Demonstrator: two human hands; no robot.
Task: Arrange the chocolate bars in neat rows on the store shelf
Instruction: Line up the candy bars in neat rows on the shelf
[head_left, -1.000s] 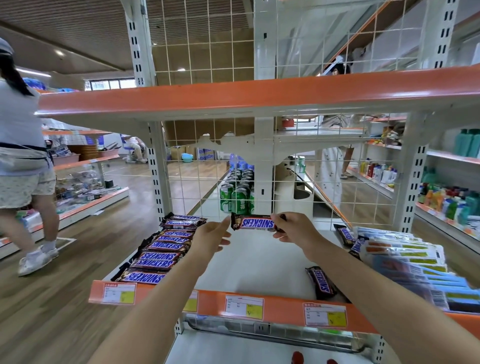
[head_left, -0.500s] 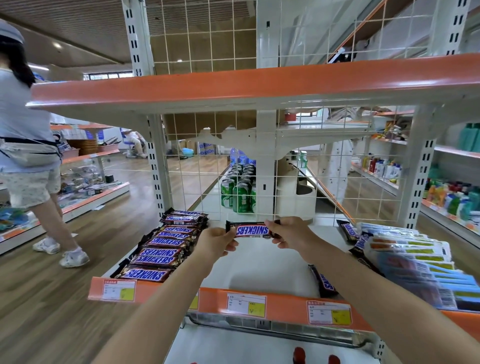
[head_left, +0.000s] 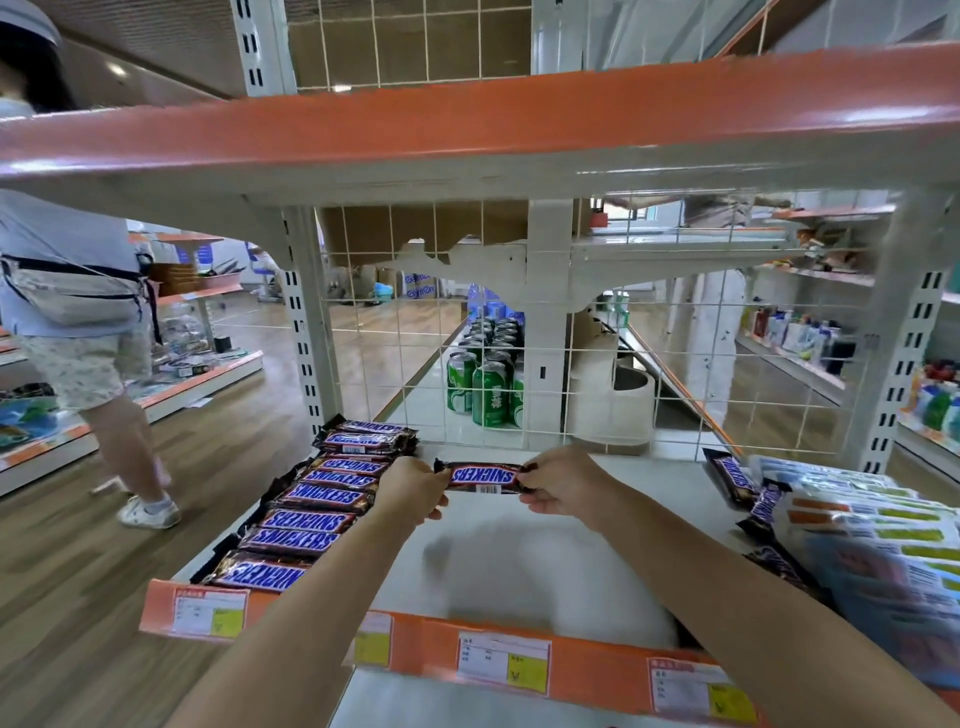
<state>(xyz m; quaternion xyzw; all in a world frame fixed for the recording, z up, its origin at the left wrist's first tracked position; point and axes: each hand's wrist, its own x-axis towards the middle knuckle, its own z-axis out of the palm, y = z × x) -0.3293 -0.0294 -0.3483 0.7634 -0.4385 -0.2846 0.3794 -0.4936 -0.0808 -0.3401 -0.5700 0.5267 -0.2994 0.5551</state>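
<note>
shelf: white deck w/ orange price rail; big bare patch mid.
done row: Snickers bars lined front-to-back along left edge.
loose bars: unsorted, far right by blue/white packs.
held bar: logo upside down, held level near shelf back, just right of done row.
left hand: fingers pinch bar's left end.
right hand: fingers pinch right end.
tip: set it parallel to row 1, ends flush, start 2nd column at back.

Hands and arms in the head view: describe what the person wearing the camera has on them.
Nothing is worn that the head view shows. The left hand and right hand are bare, with no gloves, rings or watch visible. Both forearms are bare up to the frame's lower edge, so no sleeve shows. No markings or bands appear on them.
</note>
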